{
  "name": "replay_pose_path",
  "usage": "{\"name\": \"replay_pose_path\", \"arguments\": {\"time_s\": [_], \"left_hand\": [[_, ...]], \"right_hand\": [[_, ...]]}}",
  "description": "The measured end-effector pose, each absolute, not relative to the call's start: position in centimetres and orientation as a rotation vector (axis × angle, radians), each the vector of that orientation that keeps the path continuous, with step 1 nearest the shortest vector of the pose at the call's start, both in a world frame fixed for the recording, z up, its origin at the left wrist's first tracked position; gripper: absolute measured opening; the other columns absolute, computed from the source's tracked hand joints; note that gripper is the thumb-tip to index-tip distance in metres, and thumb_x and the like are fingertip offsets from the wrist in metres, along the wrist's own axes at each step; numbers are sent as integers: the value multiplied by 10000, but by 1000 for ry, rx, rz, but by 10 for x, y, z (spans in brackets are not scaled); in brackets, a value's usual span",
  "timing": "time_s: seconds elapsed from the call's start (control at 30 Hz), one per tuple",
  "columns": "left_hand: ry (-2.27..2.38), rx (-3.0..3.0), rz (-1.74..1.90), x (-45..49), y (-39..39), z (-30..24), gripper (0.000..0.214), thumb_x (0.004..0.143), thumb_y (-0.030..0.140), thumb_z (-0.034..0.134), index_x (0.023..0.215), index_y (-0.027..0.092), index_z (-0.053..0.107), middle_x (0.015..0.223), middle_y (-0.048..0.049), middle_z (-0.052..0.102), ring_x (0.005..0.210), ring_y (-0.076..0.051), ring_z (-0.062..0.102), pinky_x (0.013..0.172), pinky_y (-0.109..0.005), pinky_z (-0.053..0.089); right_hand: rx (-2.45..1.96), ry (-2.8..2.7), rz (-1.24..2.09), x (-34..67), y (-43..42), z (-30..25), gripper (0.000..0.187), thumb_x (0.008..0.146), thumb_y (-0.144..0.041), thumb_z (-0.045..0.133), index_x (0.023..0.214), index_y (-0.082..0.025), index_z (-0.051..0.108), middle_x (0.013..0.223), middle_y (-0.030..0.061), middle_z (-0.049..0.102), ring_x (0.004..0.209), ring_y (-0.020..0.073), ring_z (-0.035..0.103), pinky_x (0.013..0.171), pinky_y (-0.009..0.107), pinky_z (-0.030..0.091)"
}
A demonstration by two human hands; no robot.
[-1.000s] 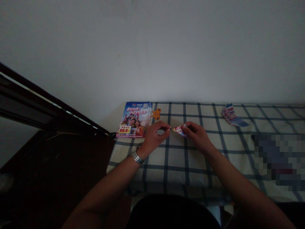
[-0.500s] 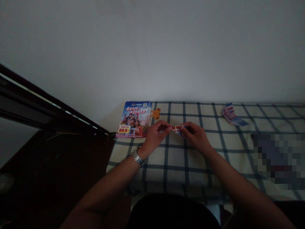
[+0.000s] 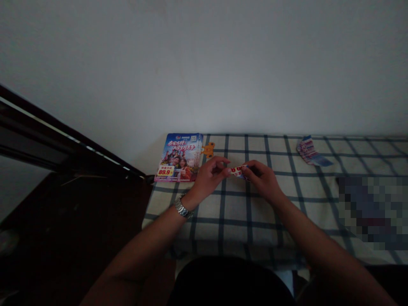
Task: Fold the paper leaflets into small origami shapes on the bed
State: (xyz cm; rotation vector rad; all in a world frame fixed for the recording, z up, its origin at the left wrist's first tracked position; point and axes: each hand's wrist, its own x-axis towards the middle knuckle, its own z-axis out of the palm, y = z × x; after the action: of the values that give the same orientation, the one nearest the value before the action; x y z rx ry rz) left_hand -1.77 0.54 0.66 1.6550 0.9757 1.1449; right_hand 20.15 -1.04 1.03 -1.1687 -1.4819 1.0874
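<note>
A small folded piece of printed paper, red, white and blue, is held between both hands just above the checked cloth. My left hand, with a metal watch on its wrist, pinches the paper's left end with fingers closed. My right hand grips the right end, fingers curled over it. Most of the paper is hidden by the fingers.
A stack of colourful flyers lies at the cloth's far left corner, with a small orange figure beside it. Another folded paper piece lies far right by the wall. A dark wooden frame runs along the left.
The hands have drawn closer together and the paper, first a spread triangle, is now folded narrower between the fingertips. Both hands shifted slightly upward.
</note>
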Motion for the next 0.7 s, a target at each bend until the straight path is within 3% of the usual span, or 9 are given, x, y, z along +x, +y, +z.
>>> {"name": "replay_pose_path", "arguments": {"time_s": [0.2, 0.4, 0.7], "left_hand": [[1000, 1770, 1023, -19, 4, 3, 237, 950, 314, 693, 1166, 219, 709, 867, 2, 704, 763, -131, 665, 721, -246, 535], [954, 1828, 927, -16, 1, 7, 201, 957, 402, 708, 1000, 208, 738, 931, -19, 740, 833, -149, 697, 773, -267, 545], [955, 1671, 1060, -14, 3, 4, 192, 964, 387, 692, 953, 199, 654, 880, -3, 714, 789, -137, 671, 747, -255, 533]], "right_hand": [[-1207, -1605, 1041, 203, -10, 7, 306, 955, -523, 675, 944, -219, 709, 771, 13, 685, 696, 170, 614, 624, 290, 468], [-1182, -1716, 998, 204, -11, 6, 285, 963, -508, 666, 947, -228, 723, 827, 27, 731, 736, 187, 649, 677, 314, 491], [-1150, -1425, 1197, 202, -8, 8, 386, 847, -530, 798, 1070, -225, 720, 955, 48, 779, 843, 209, 730, 784, 345, 607]]}}
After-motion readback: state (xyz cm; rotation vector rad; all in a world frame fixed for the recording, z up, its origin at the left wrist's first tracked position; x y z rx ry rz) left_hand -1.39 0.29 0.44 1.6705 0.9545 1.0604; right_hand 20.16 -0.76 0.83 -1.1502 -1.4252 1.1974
